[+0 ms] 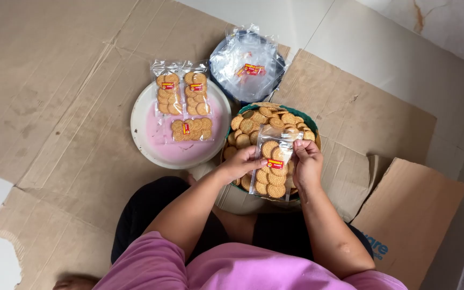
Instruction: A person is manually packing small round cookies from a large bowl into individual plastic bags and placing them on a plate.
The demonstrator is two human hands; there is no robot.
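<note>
my left hand [241, 162] is pushing a biscuit [269, 149] into the clear bag [273, 166] over the biscuit bowl [311, 124], fingers pinching it; my right hand [306, 161] is pinching the bag's mouth. too much pushing could be splitting the thin plastic or cracking a biscuit.
</note>
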